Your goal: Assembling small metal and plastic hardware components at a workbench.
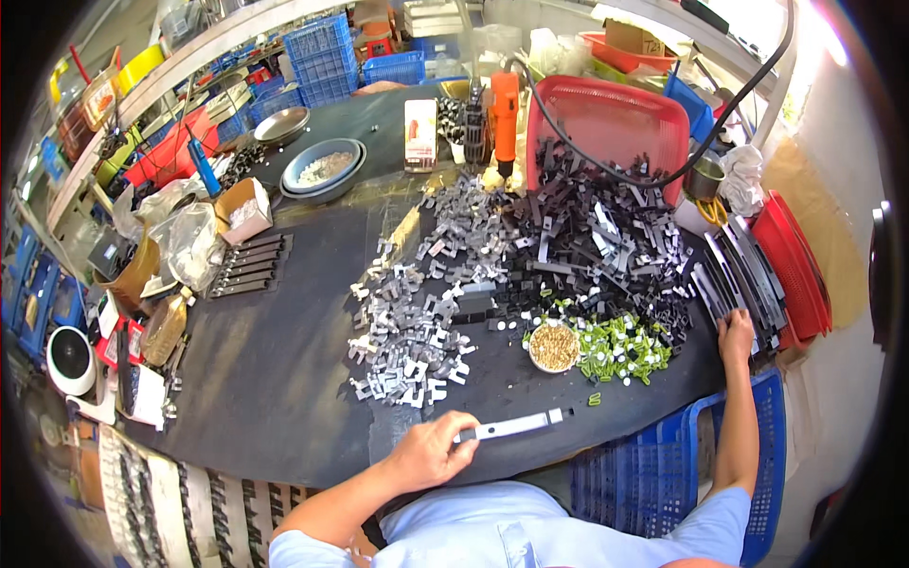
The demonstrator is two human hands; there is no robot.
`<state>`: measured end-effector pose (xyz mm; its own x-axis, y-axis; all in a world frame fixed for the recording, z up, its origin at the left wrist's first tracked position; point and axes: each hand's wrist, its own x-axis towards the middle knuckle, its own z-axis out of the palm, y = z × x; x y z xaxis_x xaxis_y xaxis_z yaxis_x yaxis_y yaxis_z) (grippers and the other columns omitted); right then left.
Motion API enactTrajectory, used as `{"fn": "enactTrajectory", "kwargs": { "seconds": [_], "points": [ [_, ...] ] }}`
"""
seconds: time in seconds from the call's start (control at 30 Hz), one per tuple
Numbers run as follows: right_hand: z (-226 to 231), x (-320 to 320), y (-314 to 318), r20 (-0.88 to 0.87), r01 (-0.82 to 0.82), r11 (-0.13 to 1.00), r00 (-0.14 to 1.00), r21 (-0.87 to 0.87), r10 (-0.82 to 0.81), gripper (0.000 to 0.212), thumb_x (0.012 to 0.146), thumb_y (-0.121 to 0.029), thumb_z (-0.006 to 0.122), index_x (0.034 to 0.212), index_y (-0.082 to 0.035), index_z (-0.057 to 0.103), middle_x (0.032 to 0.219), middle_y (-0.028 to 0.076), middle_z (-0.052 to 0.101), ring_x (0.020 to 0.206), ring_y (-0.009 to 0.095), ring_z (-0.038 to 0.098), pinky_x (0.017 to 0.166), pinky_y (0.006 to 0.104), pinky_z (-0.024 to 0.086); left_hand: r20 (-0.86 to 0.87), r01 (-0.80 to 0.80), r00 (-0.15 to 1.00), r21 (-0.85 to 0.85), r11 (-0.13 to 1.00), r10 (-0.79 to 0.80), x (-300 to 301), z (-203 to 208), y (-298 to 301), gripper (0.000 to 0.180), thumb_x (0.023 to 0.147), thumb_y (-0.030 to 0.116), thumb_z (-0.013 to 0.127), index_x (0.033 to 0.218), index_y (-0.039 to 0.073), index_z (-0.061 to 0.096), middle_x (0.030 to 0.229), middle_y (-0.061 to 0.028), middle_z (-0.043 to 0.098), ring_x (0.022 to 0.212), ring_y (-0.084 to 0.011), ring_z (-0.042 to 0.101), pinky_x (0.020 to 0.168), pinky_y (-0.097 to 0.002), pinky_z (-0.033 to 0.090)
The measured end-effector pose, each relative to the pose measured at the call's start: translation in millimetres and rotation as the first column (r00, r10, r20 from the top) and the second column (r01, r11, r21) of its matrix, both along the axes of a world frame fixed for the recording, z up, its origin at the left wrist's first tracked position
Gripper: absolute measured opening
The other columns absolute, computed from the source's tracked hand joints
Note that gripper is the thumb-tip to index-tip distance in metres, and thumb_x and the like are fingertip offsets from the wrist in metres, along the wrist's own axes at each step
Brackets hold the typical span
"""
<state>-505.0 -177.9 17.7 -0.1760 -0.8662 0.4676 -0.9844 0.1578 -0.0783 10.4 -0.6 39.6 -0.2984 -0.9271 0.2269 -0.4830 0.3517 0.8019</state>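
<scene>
Close to the near table edge, my left hand pinches one end of a flat silver strip with dark ends and small holes. The strip points to the right, just above the table. Far to the right, my right hand is closed at the near ends of a stack of long dark and silver strips; its fingertips are partly hidden among them. Between my hands are a pile of green clips mixed with white pieces, a round tub of small brass-coloured parts, and a lone green clip.
Silver brackets and black plastic parts heap up mid-table. Behind them stand an orange power screwdriver and a red basket with a cable across it. Assembled strips lie left; a blue crate sits below the table.
</scene>
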Motion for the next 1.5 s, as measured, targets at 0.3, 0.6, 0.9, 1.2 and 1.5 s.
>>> {"fn": "enactTrajectory", "kwargs": {
  "seconds": [0.3, 0.6, 0.9, 1.2, 1.5],
  "points": [
    [43, 201, 77, 0.507, -0.866, 0.499, 0.423, -0.017, 0.751, 0.019, 0.070, 0.000, 0.067, 0.087, -0.003, 0.060, 0.097, 0.012, 0.059, 0.089, 0.029, 0.058, 0.078, 0.0355, 0.046, -0.034, -0.195, 0.980, -0.013, 0.981, 0.195, 54, 24, -1, 0.016, 0.081, 0.003, 0.058, 0.097, 0.002, 0.053, 0.087, -0.0102, 0.062, 0.067, -0.0176, 0.061, 0.061, -0.0269, 0.048],
    [24, 228, 94, 0.580, -0.935, 0.356, 0.291, 0.002, 0.761, 0.019, 0.070, -0.005, 0.068, 0.088, -0.006, 0.061, 0.099, 0.008, 0.059, 0.090, 0.026, 0.056, 0.079, 0.0359, 0.044, -0.035, -0.178, 0.982, 0.130, 0.975, 0.183, 69, 29, 12, 0.014, 0.084, 0.006, 0.057, 0.097, 0.002, 0.053, 0.074, -0.0063, 0.062, 0.062, -0.0142, 0.060, 0.058, -0.0264, 0.047],
    [5, 254, 112, 0.586, -0.949, 0.314, 0.268, 0.024, 0.765, 0.032, 0.070, -0.007, 0.069, 0.100, -0.009, 0.057, 0.102, 0.007, 0.058, 0.094, 0.025, 0.056, 0.080, 0.0367, 0.043, 0.156, -0.086, 0.985, 0.112, 0.990, 0.068, 82, 37, 11, 0.017, 0.081, 0.004, 0.060, 0.097, 0.002, 0.053, 0.077, -0.0094, 0.060, 0.060, -0.0200, 0.059, 0.055, -0.0284, 0.045],
    [14, 349, 120, 0.584, -0.994, 0.077, 0.018, -0.077, 0.812, 0.043, 0.073, -0.006, 0.061, 0.115, -0.008, 0.052, 0.095, 0.010, 0.057, 0.089, 0.028, 0.054, 0.077, 0.0383, 0.042, 0.143, -0.048, 0.989, 0.142, 0.989, 0.027, 85, 22, 22, 0.019, 0.077, 0.001, 0.061, 0.095, 0.002, 0.053, 0.078, -0.0120, 0.058, 0.062, -0.0278, 0.057, 0.057, -0.0325, 0.044],
    [16, 353, 126, 0.457, -0.995, 0.030, -0.016, -0.093, 0.889, 0.033, 0.077, -0.014, 0.059, 0.108, -0.005, 0.052, 0.084, 0.011, 0.051, 0.080, 0.028, 0.052, 0.072, 0.0374, 0.043, 0.156, -0.013, 0.988, 0.136, 0.991, -0.009, 88, 24, 30, 0.017, 0.077, 0.001, 0.059, 0.093, 0.001, 0.051, 0.081, -0.0137, 0.060, 0.066, -0.0305, 0.060, 0.060, -0.0347, 0.047]
  ]
}}
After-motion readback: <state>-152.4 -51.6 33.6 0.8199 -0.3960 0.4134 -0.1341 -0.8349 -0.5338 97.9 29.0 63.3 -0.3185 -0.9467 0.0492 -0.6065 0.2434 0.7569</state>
